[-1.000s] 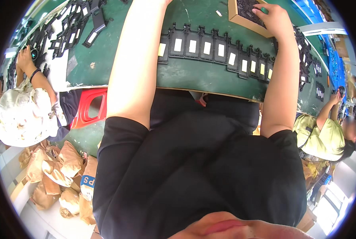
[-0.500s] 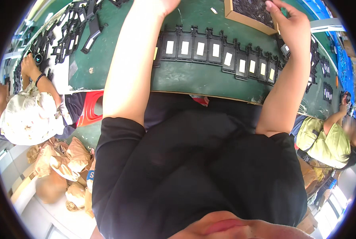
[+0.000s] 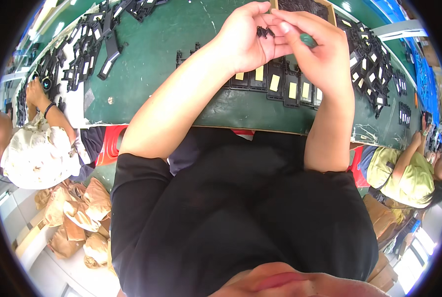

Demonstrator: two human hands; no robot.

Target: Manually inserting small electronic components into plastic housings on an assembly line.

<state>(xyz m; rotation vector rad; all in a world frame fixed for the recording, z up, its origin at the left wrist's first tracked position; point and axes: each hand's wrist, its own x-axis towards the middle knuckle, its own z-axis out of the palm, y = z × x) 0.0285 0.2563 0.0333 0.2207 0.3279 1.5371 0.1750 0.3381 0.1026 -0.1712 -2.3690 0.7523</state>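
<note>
My left hand is turned palm up above the table, cupped around a few small black plastic parts that lie on its fingers. My right hand reaches over from the right, its thumb and forefinger drawn together at the left fingertips; whatever may be between them is too small to make out. Below both hands runs a row of flat black plastic frames with pale yellow or white labels. My forearms and hands cover part of that row. Just beyond the hands stands a cardboard box of small dark parts.
Black labelled pieces lie heaped at the far left and at the right of the green table. One person works at the left and another at the right. Brown paper bundles lie on the lower left.
My hands were apart, the right at the box edge and the left at the top of the view. Now they meet over the row, with small black parts visible in the left.
</note>
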